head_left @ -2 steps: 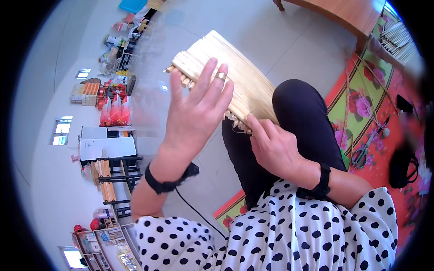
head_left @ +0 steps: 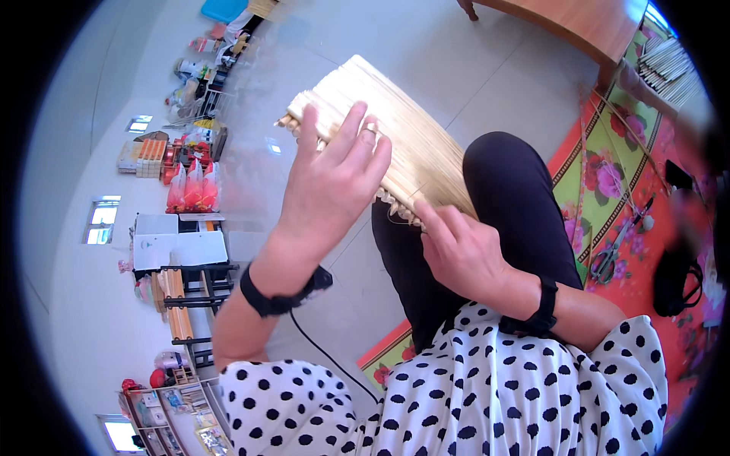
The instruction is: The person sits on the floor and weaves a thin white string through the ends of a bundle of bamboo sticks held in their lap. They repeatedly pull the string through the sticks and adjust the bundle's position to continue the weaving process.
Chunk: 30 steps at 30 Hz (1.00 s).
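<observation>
A mat-like stack of pale, slim wooden strips (head_left: 403, 114) slants across my lap, its near end against my dark-trousered knee. Rounded strip ends and a loop of thin thread show along its left edge. Over the upper left part lies my left hand (head_left: 334, 171), its fingers stretched and apart, with a ring on one. My right hand (head_left: 462, 247) is closed on the mat's near left edge. A short thin line stands by the right fingertips; I cannot tell whether it is a needle. The right fingers partly hide that corner.
To the right, a floral mat (head_left: 608, 178) carries scissors (head_left: 608, 258), long thin sticks and a black strap-like item (head_left: 677, 277). A wooden table (head_left: 563, 23) stands far right, near a pile of pale sticks (head_left: 669, 68). Bags, boxes and shelves line the left wall. A black cable hangs from my left wristband.
My left forefinger has come in toward the other fingers, and the left forearm has shifted slightly left. The strips have tilted very little; my right hand keeps its grip.
</observation>
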### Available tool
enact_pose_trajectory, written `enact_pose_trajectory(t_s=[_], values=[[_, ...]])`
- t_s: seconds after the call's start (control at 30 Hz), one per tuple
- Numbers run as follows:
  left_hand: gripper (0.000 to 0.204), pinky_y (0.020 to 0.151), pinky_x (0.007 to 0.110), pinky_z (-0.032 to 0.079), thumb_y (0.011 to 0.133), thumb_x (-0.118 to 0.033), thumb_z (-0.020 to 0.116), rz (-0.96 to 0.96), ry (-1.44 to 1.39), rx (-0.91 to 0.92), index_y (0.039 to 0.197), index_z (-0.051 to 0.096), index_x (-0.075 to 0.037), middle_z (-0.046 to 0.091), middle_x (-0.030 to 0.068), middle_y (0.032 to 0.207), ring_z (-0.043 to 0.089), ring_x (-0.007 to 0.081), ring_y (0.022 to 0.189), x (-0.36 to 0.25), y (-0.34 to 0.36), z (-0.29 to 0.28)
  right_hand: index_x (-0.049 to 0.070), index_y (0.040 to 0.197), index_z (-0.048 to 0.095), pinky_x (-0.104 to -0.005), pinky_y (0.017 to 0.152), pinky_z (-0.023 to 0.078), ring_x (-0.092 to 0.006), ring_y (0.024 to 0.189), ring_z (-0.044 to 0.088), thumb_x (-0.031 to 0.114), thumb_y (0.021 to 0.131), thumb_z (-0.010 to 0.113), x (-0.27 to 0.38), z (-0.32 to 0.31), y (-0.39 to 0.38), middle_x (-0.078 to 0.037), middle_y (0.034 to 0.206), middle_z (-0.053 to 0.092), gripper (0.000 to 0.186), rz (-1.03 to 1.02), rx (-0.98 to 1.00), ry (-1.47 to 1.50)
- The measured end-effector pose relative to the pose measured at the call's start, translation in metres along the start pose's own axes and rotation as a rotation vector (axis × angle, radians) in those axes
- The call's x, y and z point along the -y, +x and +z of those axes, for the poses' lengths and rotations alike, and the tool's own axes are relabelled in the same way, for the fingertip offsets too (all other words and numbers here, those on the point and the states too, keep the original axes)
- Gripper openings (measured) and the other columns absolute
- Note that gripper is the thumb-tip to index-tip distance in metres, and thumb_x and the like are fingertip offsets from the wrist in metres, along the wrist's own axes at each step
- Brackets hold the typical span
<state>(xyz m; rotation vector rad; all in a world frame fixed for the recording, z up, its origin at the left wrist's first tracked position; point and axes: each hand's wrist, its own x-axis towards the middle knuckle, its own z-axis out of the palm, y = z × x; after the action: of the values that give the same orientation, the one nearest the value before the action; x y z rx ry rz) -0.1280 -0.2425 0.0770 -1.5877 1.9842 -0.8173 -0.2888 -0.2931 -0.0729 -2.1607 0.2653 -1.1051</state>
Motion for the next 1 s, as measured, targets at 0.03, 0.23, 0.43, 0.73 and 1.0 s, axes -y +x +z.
enact_pose_trajectory(t_s=[0.03,0.23,0.43,0.73,1.0], values=[[0.017,0.103,0.051,0.039,0.080,-0.013,0.061,0.024,-0.015,-0.001,0.096,0.066,-0.010,0.067,0.0120,0.099,0.061,0.0299,0.109,0.004,-0.002,0.005,0.004,0.107,0.065,-0.0314,0.052,0.051,-0.0206,0.060,0.061,0.007,0.079,0.065,0.004,-0.004,-0.003,-0.005,0.076,0.055,0.028,-0.020,0.019,0.030],[0.014,0.081,0.037,0.049,0.077,-0.011,0.061,0.108,0.047,0.173,0.090,0.062,-0.006,0.062,0.0066,0.083,0.062,0.0230,0.091,0.041,-0.032,0.033,-0.001,0.107,0.069,-0.0340,0.060,0.053,-0.0259,0.064,0.066,0.022,0.085,0.069,0.017,-0.007,-0.015,-0.011,0.079,0.068,0.032,0.213,0.644,0.394],[0.007,0.064,0.035,0.052,0.077,-0.007,0.060,-0.087,-0.089,0.144,0.084,0.057,-0.007,0.060,0.0063,0.077,0.065,0.0231,0.075,0.051,-0.075,0.040,0.004,0.149,0.035,-0.0358,0.073,0.054,-0.0207,0.089,0.067,0.051,0.096,0.055,0.005,0.015,0.000,-0.013,0.117,0.064,0.073,0.994,0.803,1.053],[0.012,0.057,0.036,0.054,0.076,-0.008,0.063,-0.547,-0.196,0.000,0.087,0.058,-0.008,0.061,0.0067,0.072,0.065,0.0236,0.064,-0.043,-0.075,0.030,0.001,0.115,0.057,-0.0385,0.076,0.057,-0.0257,0.089,0.067,0.034,0.087,0.067,-0.030,0.014,0.072,-0.016,0.104,0.066,0.044,1.174,-0.135,1.203],[0.060,0.062,0.048,0.054,0.082,-0.020,0.068,-0.740,-0.927,0.239,0.133,0.045,0.001,0.068,0.0180,0.080,0.067,0.0396,0.068,-0.125,-0.039,0.007,-0.006,0.083,0.067,-0.0321,0.055,0.058,-0.0230,0.061,0.070,0.019,0.077,0.070,-0.074,-0.048,0.156,-0.014,0.076,0.069,0.026,0.975,0.198,0.443]])
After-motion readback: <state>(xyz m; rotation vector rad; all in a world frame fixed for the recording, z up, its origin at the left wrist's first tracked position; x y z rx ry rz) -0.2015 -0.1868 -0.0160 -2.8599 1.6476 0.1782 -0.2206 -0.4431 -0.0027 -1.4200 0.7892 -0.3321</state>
